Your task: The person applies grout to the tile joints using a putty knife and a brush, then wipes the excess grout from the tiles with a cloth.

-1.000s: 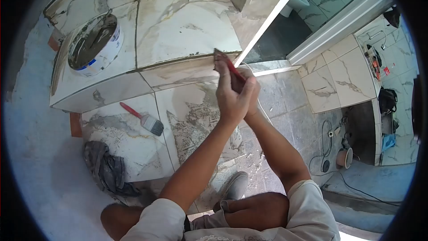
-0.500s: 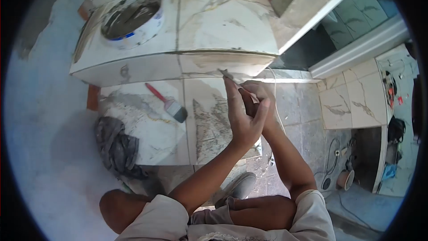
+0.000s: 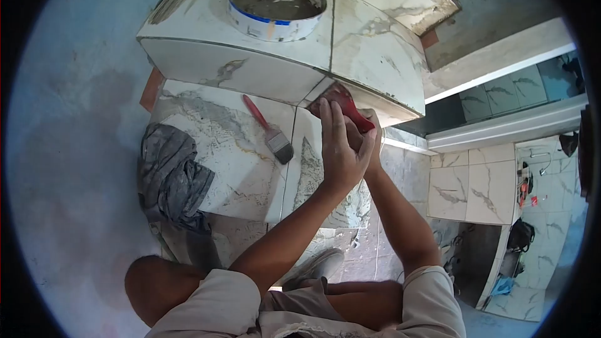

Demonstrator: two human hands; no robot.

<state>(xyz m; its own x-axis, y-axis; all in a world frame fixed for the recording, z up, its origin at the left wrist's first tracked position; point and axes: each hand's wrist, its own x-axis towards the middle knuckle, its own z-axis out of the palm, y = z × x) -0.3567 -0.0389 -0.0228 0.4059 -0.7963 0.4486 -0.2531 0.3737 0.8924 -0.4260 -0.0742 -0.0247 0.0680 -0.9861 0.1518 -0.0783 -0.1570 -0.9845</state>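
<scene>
Head view: left hand (image 3: 342, 158) and right hand (image 3: 375, 145) grip red scraper (image 3: 355, 112), slanting up-left toward tiled step (image 3: 263, 76), left nearer blade.

Two hands show near the center of the frame — one left hand (image 3: 342, 153) and one right hand (image 3: 374, 126) — with one red tool (image 3: 358, 117) between them. Two pale sleeves (image 3: 219, 297) (image 3: 432, 291) come up from the bottom edge, and one gray shoe (image 3: 328, 265) shows clearly at bottom center. There is one tub (image 3: 275, 29) at the top, one red-handled brush (image 3: 269, 130) left of center and one crumpled gray cloth (image 3: 175, 172) farther left. On the right side I count one black bag (image 3: 521, 236), one blue item (image 3: 502, 285) below it and one faucet (image 3: 544, 164) — the smaller things there are too tiny to count.
</scene>
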